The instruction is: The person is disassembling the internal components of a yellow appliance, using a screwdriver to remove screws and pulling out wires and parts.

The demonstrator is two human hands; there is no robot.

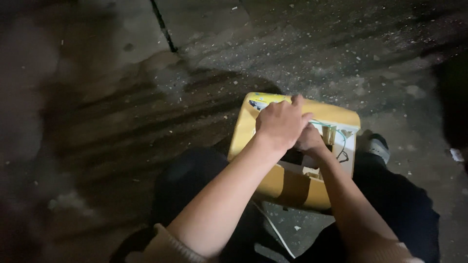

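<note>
A yellow cardboard box (292, 187) rests between my knees, its top flaps open and white inner packing with thin cables showing. My left hand (280, 124) lies over the box's top, fingers curled around the far left flap. Reaching into the opening just under the left hand, my right hand (309, 141) has its fingers closed on something inside that I cannot make out.
Dark, dusty concrete floor (122, 112) with grit and a crack (163, 27) running away at the top. My dark trouser legs (195, 180) flank the box, and a grey shoe (378, 146) sits at the right.
</note>
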